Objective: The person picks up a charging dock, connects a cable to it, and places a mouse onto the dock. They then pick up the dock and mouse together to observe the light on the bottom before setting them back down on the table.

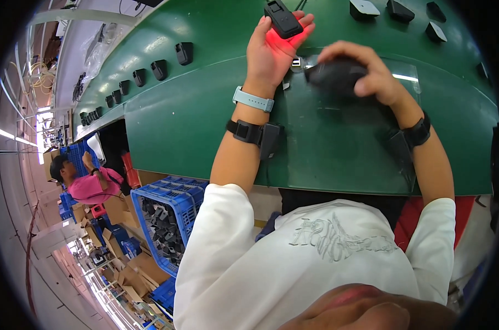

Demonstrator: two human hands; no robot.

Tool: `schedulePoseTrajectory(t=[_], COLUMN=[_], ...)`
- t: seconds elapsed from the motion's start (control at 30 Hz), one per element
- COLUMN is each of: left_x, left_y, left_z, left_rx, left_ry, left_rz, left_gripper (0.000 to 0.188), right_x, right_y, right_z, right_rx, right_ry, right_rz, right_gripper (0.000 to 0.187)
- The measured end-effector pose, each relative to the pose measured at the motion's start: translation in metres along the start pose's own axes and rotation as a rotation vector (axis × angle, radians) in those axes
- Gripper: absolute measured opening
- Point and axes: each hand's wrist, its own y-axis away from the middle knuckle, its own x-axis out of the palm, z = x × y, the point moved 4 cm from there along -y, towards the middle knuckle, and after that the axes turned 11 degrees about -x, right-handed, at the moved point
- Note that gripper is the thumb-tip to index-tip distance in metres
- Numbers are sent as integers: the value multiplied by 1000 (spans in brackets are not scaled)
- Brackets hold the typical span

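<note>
Hands at far edge of green surface (pixel 337 159): left hand (pixel 271 52) cradles black handheld device (pixel 283 18), long axis pointing away; right hand (pixel 365 69) clenched over dark rounded part (pixel 334 77), just beside.

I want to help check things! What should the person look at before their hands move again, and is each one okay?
1. Left hand holds the small black device: ok, it rests across the fingers.
2. Right hand covers the round black object: ok.
3. Red glow on the left palm: cannot tell its source.
4. Green belt beneath the hands is bare: ok.
5. Blue crate of black parts sits at the person's left: ok.
</note>
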Motion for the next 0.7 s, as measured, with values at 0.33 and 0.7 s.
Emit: schedulePoseTrajectory(t=[0.33, 0.7], left_x=[12, 19], left_y=[13, 6], left_z=[6, 21], left_rx=[53, 85], left_ry=[-598, -636], left_rz=[-147, -84], left_gripper=[41, 49], right_x=[-19, -26], right_y=[-9, 3], right_z=[-6, -15], right_rx=[-19, -62], right_ry=[-613, -298], right_rz=[-700, -661], right_gripper=[62, 64])
